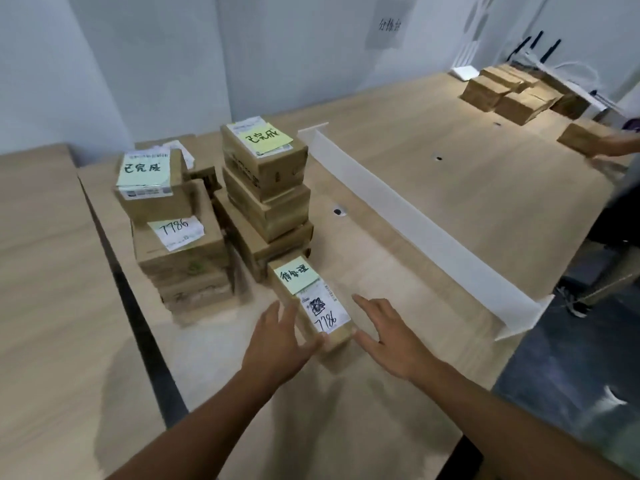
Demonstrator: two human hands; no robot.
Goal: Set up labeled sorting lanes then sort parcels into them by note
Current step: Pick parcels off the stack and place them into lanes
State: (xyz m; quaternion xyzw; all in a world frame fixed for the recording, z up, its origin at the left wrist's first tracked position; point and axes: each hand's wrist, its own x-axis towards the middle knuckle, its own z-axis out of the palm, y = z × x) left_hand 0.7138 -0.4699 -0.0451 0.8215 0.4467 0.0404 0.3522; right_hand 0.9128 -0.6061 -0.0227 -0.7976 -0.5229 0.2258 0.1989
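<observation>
A person's left hand (277, 337) lies with straight fingers along the side of a small parcel (322, 306). The open right hand (388, 330) is spread just beside the parcel's other side. The parcel lies on the table (450, 174) in front of two parcel stacks (266, 202), left of a white divider (415, 220).

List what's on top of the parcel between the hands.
A handwritten green sticky note and a white label marked 7786. The note covers the label's far edge, so that part is hidden.
</observation>
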